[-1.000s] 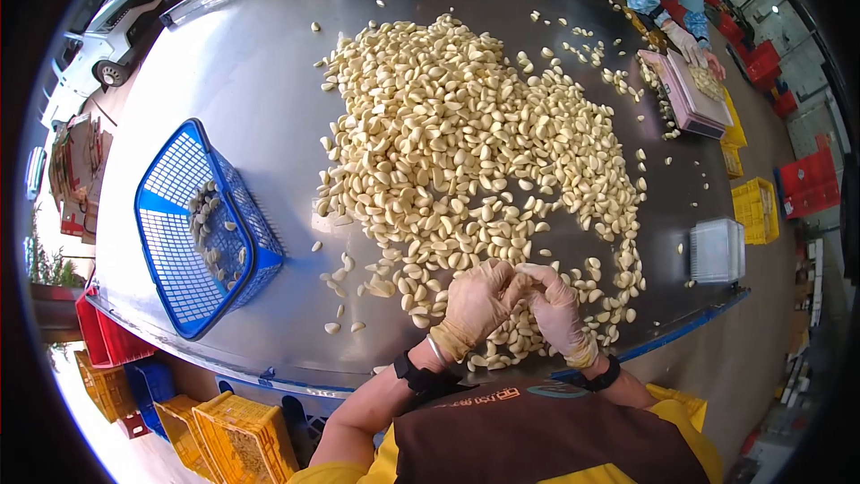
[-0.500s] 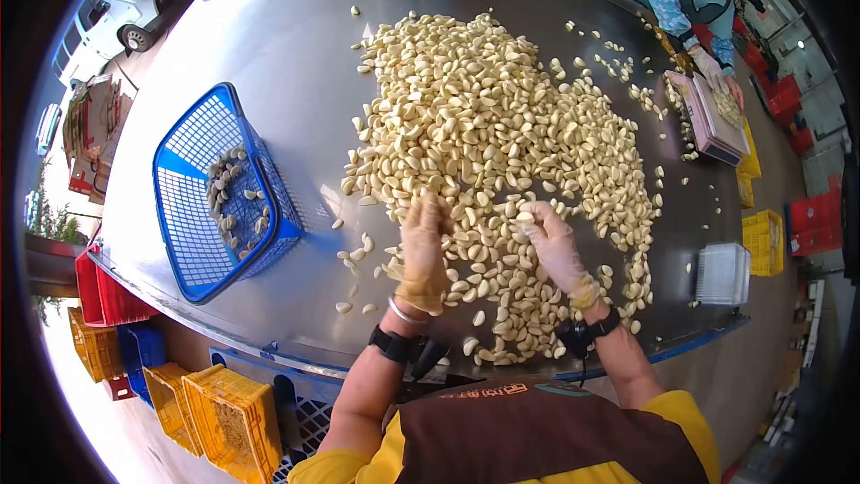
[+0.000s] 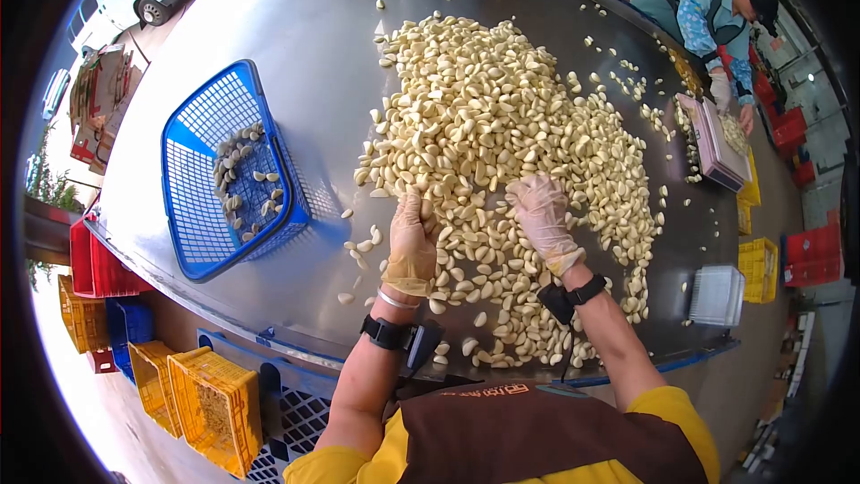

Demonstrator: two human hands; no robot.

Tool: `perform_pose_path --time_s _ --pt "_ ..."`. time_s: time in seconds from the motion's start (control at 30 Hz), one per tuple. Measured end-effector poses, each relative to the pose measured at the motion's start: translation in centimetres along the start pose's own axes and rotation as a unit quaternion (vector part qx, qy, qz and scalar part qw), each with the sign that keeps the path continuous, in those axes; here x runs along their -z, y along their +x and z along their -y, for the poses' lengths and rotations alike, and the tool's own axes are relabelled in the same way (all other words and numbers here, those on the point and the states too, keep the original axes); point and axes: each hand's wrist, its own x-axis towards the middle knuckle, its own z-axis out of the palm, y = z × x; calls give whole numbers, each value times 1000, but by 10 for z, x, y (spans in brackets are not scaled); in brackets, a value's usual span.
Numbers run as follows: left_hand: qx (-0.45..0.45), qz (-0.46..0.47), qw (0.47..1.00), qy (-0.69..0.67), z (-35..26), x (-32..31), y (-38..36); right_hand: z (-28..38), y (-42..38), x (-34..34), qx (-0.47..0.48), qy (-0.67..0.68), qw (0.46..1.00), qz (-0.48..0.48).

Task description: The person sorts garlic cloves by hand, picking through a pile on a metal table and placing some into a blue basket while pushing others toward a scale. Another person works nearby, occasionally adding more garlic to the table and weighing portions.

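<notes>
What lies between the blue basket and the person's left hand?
The head view shows a few loose garlic cloves on the metal table between basket and left hand.

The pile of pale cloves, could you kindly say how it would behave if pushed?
The pile would probably spread, its cloves lying loose; they may slide on the shiny table, and their curved sides could let them rock.

Remotely, I see a basket (image 3: 272, 139) left of piled cloves (image 3: 479, 108) on a table (image 3: 322, 63), with containers (image 3: 717, 296) to their right.
</notes>
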Motion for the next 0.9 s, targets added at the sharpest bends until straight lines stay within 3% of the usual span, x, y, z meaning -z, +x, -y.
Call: perform_pose_path --time_s 0.07,0.13,0.2,0.27,0.3,0.33,0.37,0.4,0.43,0.53,0.57,0.63,0.67,0.73,0.77,0.8,0.87,0.9 --pt "28 27 999 10 7 -1 -1 7 0 -10 25 -35 999 25" --pt "89 -5 996 -18 13 -3 0 10 -1 -18 3 -74 993 88" --pt "82 30 996 -18 22 9 2 3 -5 -18 20 -71 996 50" --pt "77 -40 996 36 30 -4 -6 -4 -10 -19 -26 -20 997 72" --pt "79 5 995 52 39 11 -2 7 -6 5 -66 96 992 51" --pt "75 2 996 48 38 7 -1 15 2 22 -60 96 992 54" --pt "124 2 992 22 38 0 -5 23 4 36 -78 275 955 81" --pt "177 0 984 -2 40 -2 -9 32 1 47 -101 445 884 105" --pt "186 16 982 -12 42 3 -8 37 5 53 -122 488 854 134" --pt "187 41 981 -30 37 4 -4 15 5 42 -80 309 945 64" --pt "188 44 981 -28 33 7 0 10 -3 38 -80 308 946 61" --pt "170 74 981 -57 25 12 5 10 -27 39 70 168 981 63" --pt "164 29 983 -76 23 11 6 5 -37 46 68 166 982 66" --pt "140 37 986 -77 19 11 7 -9 -59 68 187 34 978 83" --pt "112 31 992 -53 22 8 3 -28 -78 65 129 70 987 65" --pt "115 30 991 -52 25 4 -2 -43 -96 71 56 119 983 131" --pt "115 33 992 28 34 -4 -10 -51 -120 72 84 174 964 183" --pt "150 25 988 38 42 -4 -12 -40 -127 73 92 121 972 179"
